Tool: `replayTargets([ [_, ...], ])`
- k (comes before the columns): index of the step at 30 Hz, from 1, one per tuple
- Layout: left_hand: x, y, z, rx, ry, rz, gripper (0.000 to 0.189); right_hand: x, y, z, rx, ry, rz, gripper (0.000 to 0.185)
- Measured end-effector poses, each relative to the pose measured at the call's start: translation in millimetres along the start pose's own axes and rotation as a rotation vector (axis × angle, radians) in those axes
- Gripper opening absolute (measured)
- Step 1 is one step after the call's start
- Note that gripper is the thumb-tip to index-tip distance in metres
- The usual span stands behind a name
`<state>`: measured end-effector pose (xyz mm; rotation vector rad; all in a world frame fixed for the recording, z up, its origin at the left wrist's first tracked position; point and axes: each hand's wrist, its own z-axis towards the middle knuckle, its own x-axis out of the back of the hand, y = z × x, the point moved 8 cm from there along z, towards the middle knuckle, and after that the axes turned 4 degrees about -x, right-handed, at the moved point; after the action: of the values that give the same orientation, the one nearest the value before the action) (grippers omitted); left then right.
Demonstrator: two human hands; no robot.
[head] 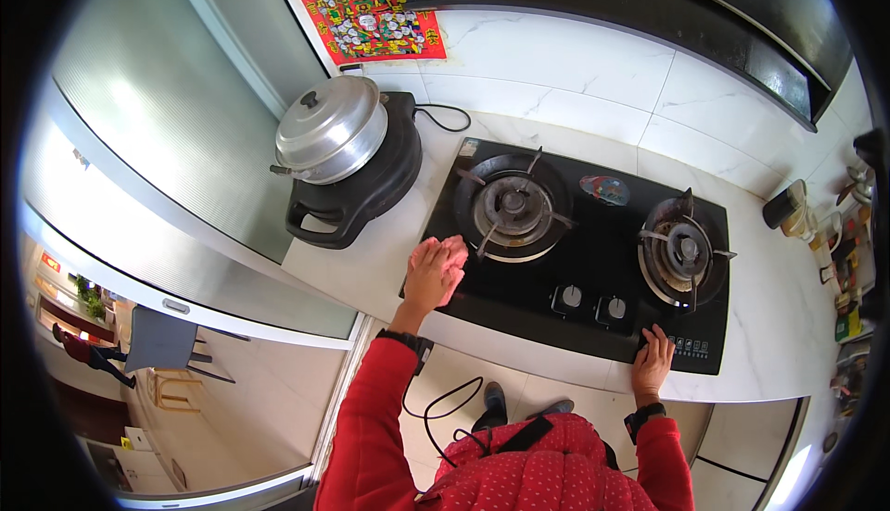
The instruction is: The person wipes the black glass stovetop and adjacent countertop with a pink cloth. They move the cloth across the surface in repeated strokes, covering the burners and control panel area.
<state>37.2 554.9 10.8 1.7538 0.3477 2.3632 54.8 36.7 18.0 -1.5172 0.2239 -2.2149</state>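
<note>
Under my left hand (425,284) is a bunched pink cloth (453,255), pressed on the left edge of a black glass gas cooktop (514,295). My fingers lie over the cloth and grip it. The left burner (513,204), with its metal pan support, stands just up and right of that hand. My right hand (652,358) rests on the cooktop's front edge, fingertips on the glass and no object in it. Two control knobs (572,295) sit between my hands. The right burner (687,250) lies beyond my right hand.
A lidded aluminium pot (334,132) stands on a black electric appliance (361,212) left of the cooktop. A dark range hood (612,4) overhangs the back. Jars and bottles (848,261) line the right side. A black cable (445,407) hangs before me. A person (90,351) is beyond the sliding door.
</note>
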Motion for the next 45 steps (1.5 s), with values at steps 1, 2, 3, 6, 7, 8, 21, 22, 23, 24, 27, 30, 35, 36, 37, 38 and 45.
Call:
replayTargets([
  [1,-5,-10,9,0.026,-0.021,0.026,0.06,-1,0,0,-0.005,-0.005,0.001,0.035],
  [2,-9,-19,18,0.061,-0.048,0.047,0.061,-1,1,0,-0.009,-0.011,0.002,0.035],
  [3,-11,-26,28,0.059,-0.036,0.042,0.061,-1,1,0,-0.014,-0.019,0.003,0.036],
  [6,-18,-49,57,0.131,-0.049,0.065,0.065,-1,1,0,-0.03,-0.033,0.01,0.036],
  [7,-21,-54,61,0.163,-0.052,0.041,0.067,-1,1,0,-0.027,-0.027,0.008,0.035],
  [8,-25,-56,66,0.171,-0.068,0.044,0.068,0,0,1,-0.023,-0.021,0.006,0.035],
  [21,-4,52,-14,-0.096,0.018,0.083,0.062,8,-3,4,-0.043,-0.013,0.053,0.038],
  [22,-1,67,-22,-0.1,-0.002,0.031,0.062,9,-3,4,-0.039,-0.005,0.058,0.038],
  [23,2,83,-29,-0.137,-0.015,0.006,0.064,9,-3,4,-0.039,-0.006,0.058,0.038],
  [24,3,100,-36,-0.185,-0.035,-0.058,0.064,10,-3,4,-0.041,-0.003,0.052,0.039],
  [27,-7,149,-53,-0.264,-0.074,-0.105,0.062,12,-2,3,-0.037,0.007,0.073,0.039],
  [30,-24,165,-39,-0.29,-0.109,-0.073,0.06,13,-2,3,-0.035,0.013,0.062,0.038],
  [35,-50,167,-1,-0.289,-0.114,-0.049,0.055,12,-2,3,-0.043,0.008,0.061,0.038],
  [36,-53,169,0,-0.291,-0.126,-0.016,0.055,12,-1,3,-0.046,0.007,0.061,0.038],
  [37,-52,172,-1,-0.283,-0.123,-0.035,0.055,11,-1,3,-0.055,0.0,0.059,0.037],
  [38,-51,176,-5,-0.286,-0.132,-0.044,0.055,11,-1,2,-0.053,-0.003,0.058,0.037],
  [45,-34,227,-60,-0.442,-0.271,-0.025,0.056,9,2,-1,-0.059,-0.008,0.064,0.04],
])
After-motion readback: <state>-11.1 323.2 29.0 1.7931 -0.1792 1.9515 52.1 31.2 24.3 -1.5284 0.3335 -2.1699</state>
